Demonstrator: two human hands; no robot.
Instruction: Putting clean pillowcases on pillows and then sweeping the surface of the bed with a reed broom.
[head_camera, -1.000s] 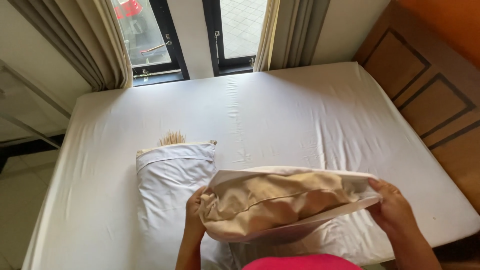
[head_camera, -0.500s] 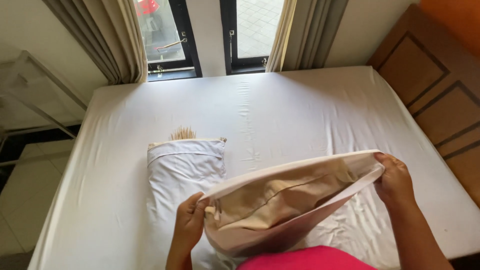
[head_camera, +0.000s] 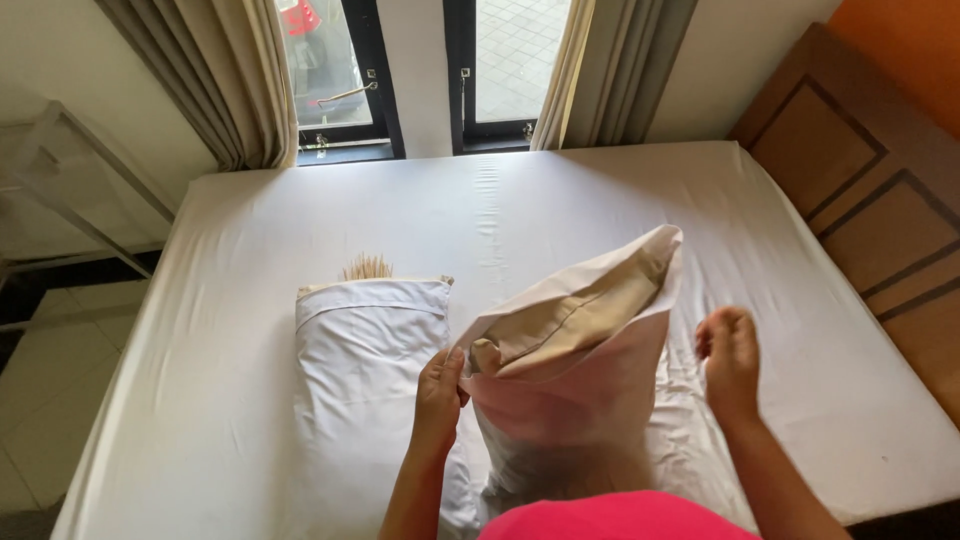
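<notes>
Since the earlier frames the right hand (head_camera: 730, 352) has let go of the case mouth and the pillow has swung from lying wide across both hands to standing nearly upright. Largest first: wide bed with smooth white fitted sheet (head_camera: 600, 200) fills the view, brown panelled wooden headboard (head_camera: 880, 190) along its right side, grey-beige curtains (head_camera: 215, 80) and a dark-framed window (head_camera: 420, 70) beyond the far edge. On the sheet at left lies a finished white-cased pillow (head_camera: 365, 370), a bit of tan fringe showing at its far end. Just right of it, touching or nearly so, stands the beige pillow half inside a white fabric pillowcase (head_camera: 575, 350), open end up and tilted to the right, beige filling showing at the mouth, lower part close to the person's pink top (head_camera: 620, 520). Left hand (head_camera: 440, 395) grips the left edge of the case opening, fingers pinching the white fabric. Right hand hangs in the air just right of the case, touching nothing, fingers loosely curled inward. Risk, as a judgement: with only one corner held, the pillow could flop sideways or slide back out of the case, and the loose mouth could bunch so the filling catches.
</notes>
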